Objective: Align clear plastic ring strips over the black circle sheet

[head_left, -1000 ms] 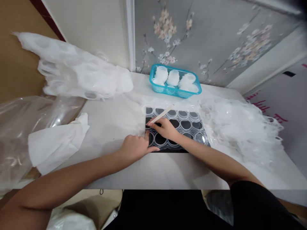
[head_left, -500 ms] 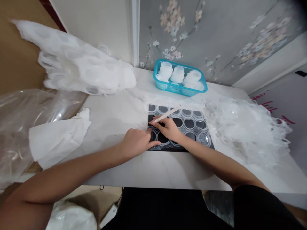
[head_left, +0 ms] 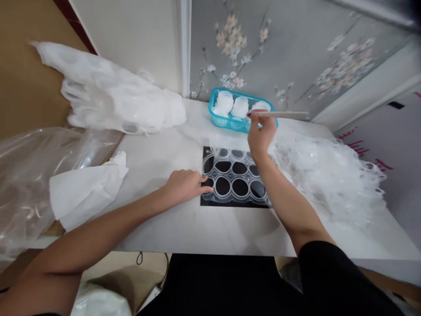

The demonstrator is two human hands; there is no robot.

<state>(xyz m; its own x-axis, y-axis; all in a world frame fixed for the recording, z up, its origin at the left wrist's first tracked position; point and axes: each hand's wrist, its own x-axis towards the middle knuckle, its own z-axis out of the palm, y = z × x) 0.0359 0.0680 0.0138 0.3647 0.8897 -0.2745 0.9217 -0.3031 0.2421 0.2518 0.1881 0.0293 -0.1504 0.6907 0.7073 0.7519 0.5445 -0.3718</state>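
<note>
My left hand [head_left: 186, 185] rests at the left edge of a clear plastic sheet with rows of round rings [head_left: 231, 177]. Its thumb and forefinger are on the sheet's edge, the other fingers curled. Beneath the sheet lies a black mat [head_left: 237, 203]. My right hand [head_left: 262, 133] is raised in front of a blue basket [head_left: 230, 125], closed around a slim white stick [head_left: 291, 115] that points right. Whether a small piece is also between its fingertips, I cannot tell. Stacks of white translucent discs [head_left: 241, 106] stand in the basket, partly hidden by the hand.
A large heap of white ringed sheets [head_left: 121, 101] sits at the back left. Loose clear plastic scraps [head_left: 325, 171] are piled on the right. A white crumpled sheet [head_left: 85, 191] and clear plastic bag [head_left: 29, 175] lie left. The patterned wall [head_left: 296, 48] rises behind the table.
My right hand has lifted off the plastic sheet and moved up and right to the basket, still gripping the white stick. My left hand stays at the sheet's left edge.
</note>
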